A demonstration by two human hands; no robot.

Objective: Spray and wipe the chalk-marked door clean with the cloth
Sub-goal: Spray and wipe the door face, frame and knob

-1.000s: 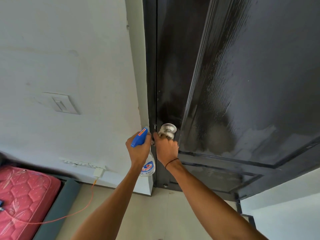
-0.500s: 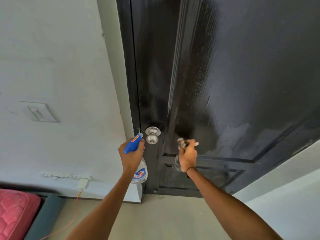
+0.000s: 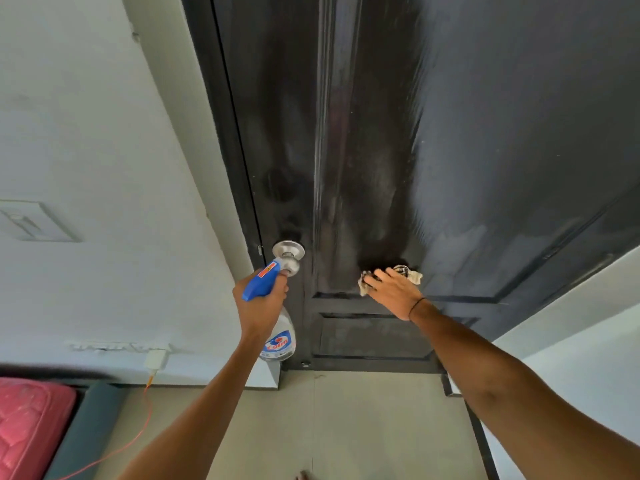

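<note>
Across the door (image 3: 485, 133), which fills the upper right of the view, a dull smeared haze shows on the dark panel, thickest toward its lower edge. Wiping looks to be the step in hand. Low on that panel, the right hand (image 3: 393, 294) presses the crumpled cloth (image 3: 412, 273) flat against the wood. Beside the knob (image 3: 288, 252) at the door's left edge, the left hand (image 3: 259, 306) has its grip closed around the spray bottle (image 3: 278, 341). Next, probably: firm overlapping strokes through the haze, with more spray if streaks remain.
</note>
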